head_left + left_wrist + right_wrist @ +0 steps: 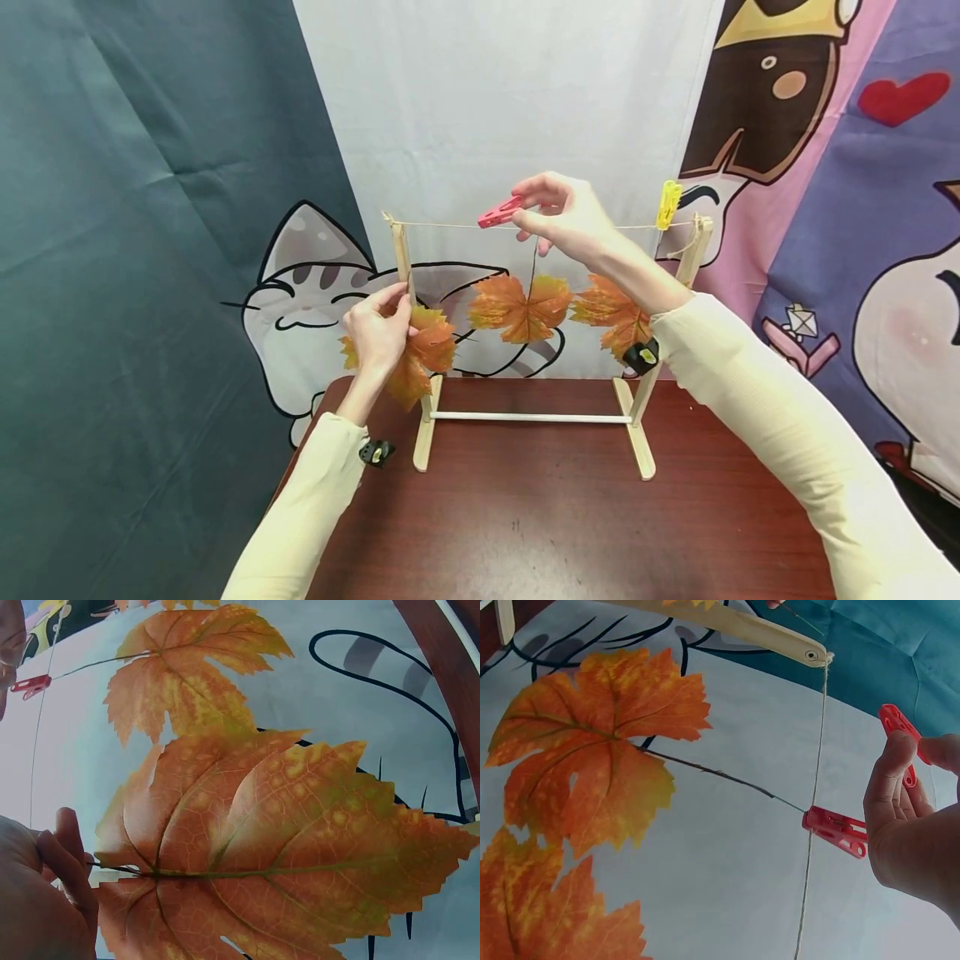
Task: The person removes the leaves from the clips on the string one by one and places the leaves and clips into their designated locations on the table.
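My left hand [377, 327] pinches the stem of an orange maple leaf [433, 343] beside the rack's left post; in the left wrist view this leaf [262, 832] spreads out from the fingertips. Above the string [442, 224], my right hand [568, 218] pinches a red clothespin [497, 213] between thumb and fingers. A second red clothespin [835, 831], seen in the right wrist view, clips the stem of the middle leaf [521, 310] to the string. The right-hand leaf [611, 310] hangs partly behind my right forearm.
A yellow clothespin [668, 205] grips the string near the right post [693, 250]. The wooden rack stands on a brown table [525, 508], its feet joined by a white rod [532, 417]. Cartoon-printed cloth [510, 100] hangs close behind.
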### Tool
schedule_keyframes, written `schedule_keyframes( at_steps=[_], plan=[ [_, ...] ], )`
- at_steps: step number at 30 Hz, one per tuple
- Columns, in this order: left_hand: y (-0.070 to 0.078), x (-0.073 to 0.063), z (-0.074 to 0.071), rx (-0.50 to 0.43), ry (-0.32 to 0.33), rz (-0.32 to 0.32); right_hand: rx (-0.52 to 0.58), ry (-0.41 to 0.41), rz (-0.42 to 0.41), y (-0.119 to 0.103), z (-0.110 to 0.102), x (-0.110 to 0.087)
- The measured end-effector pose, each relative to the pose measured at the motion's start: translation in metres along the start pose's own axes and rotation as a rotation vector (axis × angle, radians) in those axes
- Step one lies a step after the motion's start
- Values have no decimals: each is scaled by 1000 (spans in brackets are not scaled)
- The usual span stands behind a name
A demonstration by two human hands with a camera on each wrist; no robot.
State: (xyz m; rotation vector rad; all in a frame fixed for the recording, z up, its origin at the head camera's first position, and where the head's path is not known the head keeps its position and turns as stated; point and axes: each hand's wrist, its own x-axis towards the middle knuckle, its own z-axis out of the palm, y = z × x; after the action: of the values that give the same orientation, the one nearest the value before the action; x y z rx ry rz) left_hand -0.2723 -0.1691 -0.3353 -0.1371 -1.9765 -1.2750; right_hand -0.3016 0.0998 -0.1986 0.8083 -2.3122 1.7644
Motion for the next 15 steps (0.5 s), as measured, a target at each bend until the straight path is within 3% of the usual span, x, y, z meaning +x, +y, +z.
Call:
schedule_keyframes(
  at_steps=[9, 15],
  plan=[
    [-1, -9, -7, 13, -13, 23, 1, 0, 16, 8, -12, -14],
    [-2, -15, -12, 40, -13, 84, 22, 15, 16, 13, -20, -25]
  ],
)
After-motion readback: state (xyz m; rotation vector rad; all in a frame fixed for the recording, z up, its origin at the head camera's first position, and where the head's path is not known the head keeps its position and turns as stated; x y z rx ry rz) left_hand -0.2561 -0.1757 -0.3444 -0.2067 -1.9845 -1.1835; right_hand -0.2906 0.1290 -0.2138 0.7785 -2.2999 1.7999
